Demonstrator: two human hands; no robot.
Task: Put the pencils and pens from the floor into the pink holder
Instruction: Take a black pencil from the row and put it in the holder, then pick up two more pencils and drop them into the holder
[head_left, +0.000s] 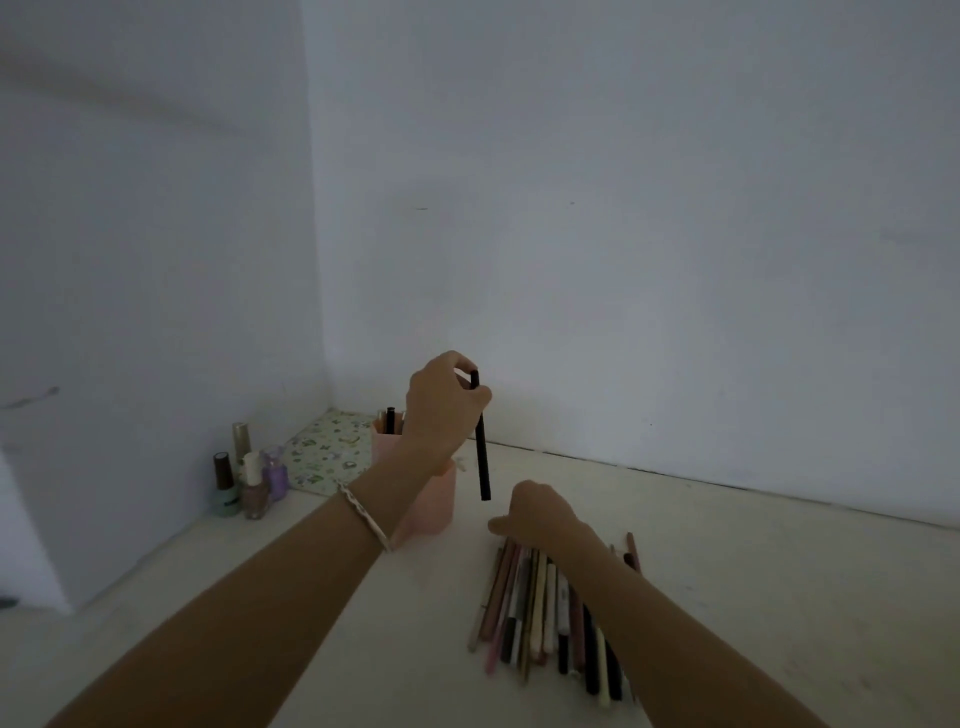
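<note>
Grip of the left hand (441, 400): fingers closed round the upper end of a black pencil (482, 447), which is held upright in the air, just right of the pink holder (434, 501). Grip of the right hand (540, 512): lowered onto the far ends of the pile of pens and pencils (545, 608) lying on the floor (779, 571); whether anything is grasped cannot be told. A few pens are seen standing in the holder. Nail polish bottles (249, 480) are noted by the left wall, beside a patterned sheet (332, 452).
</note>
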